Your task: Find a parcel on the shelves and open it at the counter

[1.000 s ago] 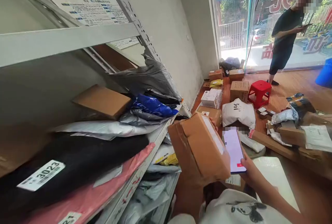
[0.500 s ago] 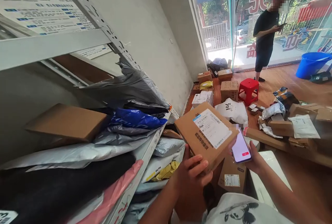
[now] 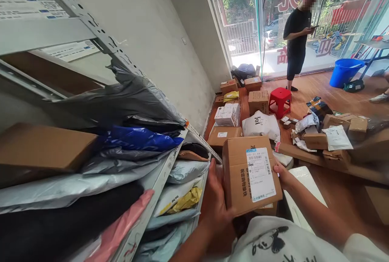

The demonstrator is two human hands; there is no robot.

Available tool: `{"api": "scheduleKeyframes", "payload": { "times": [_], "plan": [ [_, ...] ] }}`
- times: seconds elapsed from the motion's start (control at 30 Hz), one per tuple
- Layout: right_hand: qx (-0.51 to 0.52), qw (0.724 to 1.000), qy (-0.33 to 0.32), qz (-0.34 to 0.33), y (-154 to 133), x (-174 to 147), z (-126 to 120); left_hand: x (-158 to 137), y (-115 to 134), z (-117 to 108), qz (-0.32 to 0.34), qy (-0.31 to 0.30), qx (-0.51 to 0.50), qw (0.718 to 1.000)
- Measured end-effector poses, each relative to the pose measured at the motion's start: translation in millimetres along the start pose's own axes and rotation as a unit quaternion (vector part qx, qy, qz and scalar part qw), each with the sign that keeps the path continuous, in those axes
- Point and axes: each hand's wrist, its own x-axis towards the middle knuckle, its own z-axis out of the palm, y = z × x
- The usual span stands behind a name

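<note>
the right hand [image 3: 281, 175] pinches the brown box [image 3: 251, 177] by its right edge, near the white shirt [image 3: 293, 237]. the left hand [image 3: 216, 197] is open at the box's left side, so the box may tip if the right grip slips

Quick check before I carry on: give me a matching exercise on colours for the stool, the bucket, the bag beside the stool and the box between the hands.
Things
1. Stool
2. Bucket
3. Bag beside the stool
4. Box between the left hand and the right hand

Colours
A. white
B. brown, with a white label
C. red
D. blue

Pairs: 1-C, 2-D, 3-A, 4-B
</note>
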Motion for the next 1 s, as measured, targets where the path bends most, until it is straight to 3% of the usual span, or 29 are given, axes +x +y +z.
{"api": "scheduleKeyframes", "payload": {
  "times": [0.07,0.13,0.2,0.3,0.43,0.57,0.67,0.83,1.0],
  "plan": [
    [-0.014,0.999,0.033,-0.024,3.5,1.7,-2.6,-8.0,0.6,17.9,-0.083,0.025,-0.067,0.994],
    [-0.032,0.998,0.053,-0.03,4.1,1.2,-6.0,-16.3,-4.8,27.2,-0.172,-0.023,-0.134,0.976],
    [-0.05,0.997,0.046,-0.019,4.2,-1.6,-8.7,-25.0,-13.9,26.6,-0.217,-0.032,-0.178,0.959],
    [-0.061,0.998,0.026,-0.009,6.0,-7.6,-9.9,-36.8,-26.4,9.8,-0.22,0.058,-0.206,0.952],
    [-0.039,0.999,-0.028,0.001,7.5,-13.2,-8.9,-47.9,-28.6,-27.9,-0.247,0.194,-0.257,0.914],
    [-0.027,0.999,-0.038,0.013,6.2,-15.2,-5.2,-53.2,-20.3,-54.2,-0.164,0.313,-0.284,0.891],
    [-0.027,0.999,0.013,0.015,7.2,-13.8,1.9,-53.9,-19.6,-58.6,-0.128,0.351,-0.289,0.881],
    [-0.054,0.994,0.092,0.016,14.0,-8.0,13.8,-53.8,-32.7,-52.8,-0.139,0.378,-0.28,0.871],
    [-0.085,0.996,0.021,0.019,10.5,-9.3,20.3,-45.8,-44.3,-46.6,-0.152,0.379,-0.283,0.868]
  ]
}}
